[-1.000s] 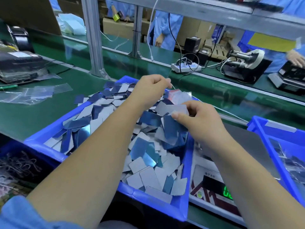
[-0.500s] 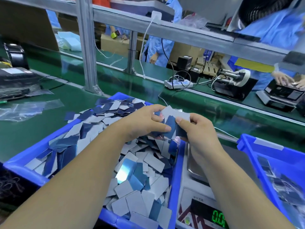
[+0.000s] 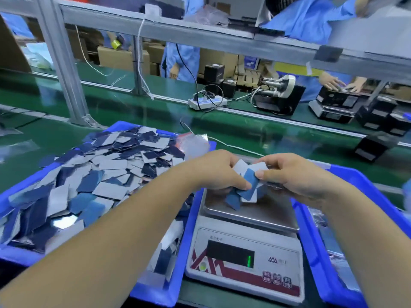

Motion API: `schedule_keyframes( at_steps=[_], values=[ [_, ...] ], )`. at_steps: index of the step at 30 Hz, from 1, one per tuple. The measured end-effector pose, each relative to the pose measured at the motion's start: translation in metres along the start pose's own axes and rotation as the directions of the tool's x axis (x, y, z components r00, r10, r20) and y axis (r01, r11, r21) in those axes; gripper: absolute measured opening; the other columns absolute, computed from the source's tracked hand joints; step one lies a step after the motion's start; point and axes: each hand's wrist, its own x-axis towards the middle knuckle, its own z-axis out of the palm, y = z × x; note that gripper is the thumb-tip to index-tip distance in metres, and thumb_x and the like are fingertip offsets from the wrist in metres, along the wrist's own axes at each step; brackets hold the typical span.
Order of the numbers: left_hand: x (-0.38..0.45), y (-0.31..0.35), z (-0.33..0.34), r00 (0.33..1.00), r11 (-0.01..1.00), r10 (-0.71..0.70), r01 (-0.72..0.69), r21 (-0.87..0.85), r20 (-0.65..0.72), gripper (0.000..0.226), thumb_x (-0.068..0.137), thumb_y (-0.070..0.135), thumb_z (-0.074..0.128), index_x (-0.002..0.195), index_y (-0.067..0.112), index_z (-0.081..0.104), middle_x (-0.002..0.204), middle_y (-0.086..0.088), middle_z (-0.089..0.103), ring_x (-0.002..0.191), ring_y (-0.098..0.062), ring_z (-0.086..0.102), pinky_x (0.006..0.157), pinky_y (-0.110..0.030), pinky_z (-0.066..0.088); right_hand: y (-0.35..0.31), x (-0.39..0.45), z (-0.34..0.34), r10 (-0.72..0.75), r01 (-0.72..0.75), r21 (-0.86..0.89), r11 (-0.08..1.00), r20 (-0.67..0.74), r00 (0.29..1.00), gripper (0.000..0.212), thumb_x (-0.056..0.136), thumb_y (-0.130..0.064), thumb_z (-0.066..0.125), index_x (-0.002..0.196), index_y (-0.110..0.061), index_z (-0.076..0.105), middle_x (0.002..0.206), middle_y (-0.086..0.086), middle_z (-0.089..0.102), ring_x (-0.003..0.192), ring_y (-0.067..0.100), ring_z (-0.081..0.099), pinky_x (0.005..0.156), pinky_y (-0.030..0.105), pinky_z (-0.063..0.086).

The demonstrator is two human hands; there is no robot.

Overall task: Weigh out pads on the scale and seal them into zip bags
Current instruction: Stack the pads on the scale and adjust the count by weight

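Both hands (image 3: 251,174) grip several pads (image 3: 245,187) (count unclear) over one scale (image 3: 246,245).

The scale (image 3: 244,252) at the lower centre has a pan of brushed metal (image 3: 255,214), dull grey with a soft shine, and a body of smooth white plastic with a printed front face. The bin (image 3: 189,230) at the left is glossy blue plastic, and the second bin (image 3: 322,252) at the right looks the same. The pads (image 3: 106,174) are thin flat sheets; some faces are matt grey, some are dark blue, and a few reflect light like foil. A zip bag (image 3: 193,144) is clear, shiny film. The worktop (image 3: 244,130) is smooth green with a wet-looking gloss. The frame post (image 3: 64,70) is matt grey metal.
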Motion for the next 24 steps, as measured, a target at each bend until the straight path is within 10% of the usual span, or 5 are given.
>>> schedule_keyframes(
  at_steps=[9, 17, 24],
  values=[
    [0.006, -0.012, 0.026, 0.979, 0.900, 0.171, -0.108, 0.423, -0.113, 0.063, 0.072, 0.079, 0.056, 0.124, 0.046, 0.062, 0.132, 0.011, 0.036, 0.126, -0.012, 0.021, 0.099, -0.034, 0.020, 0.030, -0.002, -0.016, -0.031, -0.048, -0.492, 0.869, -0.152, 0.988, 0.022, 0.090, -0.047, 0.064, 0.094, -0.029, 0.075, 0.087, 0.014, 0.067, 0.066, 0.010, 0.048, 0.067, 0.032, 0.041],
    [0.005, -0.020, 0.015, 0.905, 0.962, 0.272, -0.250, 0.108, -0.326, 0.018, 0.091, 0.052, 0.061, 0.103, 0.041, 0.069, 0.116, 0.015, 0.052, 0.127, -0.011, 0.037, 0.108, -0.032, 0.028, 0.041, -0.004, -0.022, -0.101, -0.113, -0.443, 0.889, -0.431, 0.897, 0.058, 0.087, -0.072, 0.045, 0.084, -0.016, 0.061, 0.053, -0.015, 0.041, 0.044, 0.004, 0.039, 0.058, 0.030, 0.033],
    [-0.009, -0.008, 0.018, 0.834, 0.904, 0.419, -0.422, 0.073, -0.360, 0.018, 0.084, 0.045, 0.068, 0.086, 0.027, 0.072, 0.087, 0.008, 0.067, 0.096, -0.013, 0.057, 0.086, -0.026, 0.043, 0.028, 0.002, 0.007, -0.389, 0.194, -0.380, 0.904, -0.549, 0.740, 0.030, 0.090, -0.048, 0.065, 0.070, -0.025, 0.063, 0.050, -0.011, 0.050, 0.049, 0.018, 0.052, 0.055, 0.030, 0.038]
  ],
)
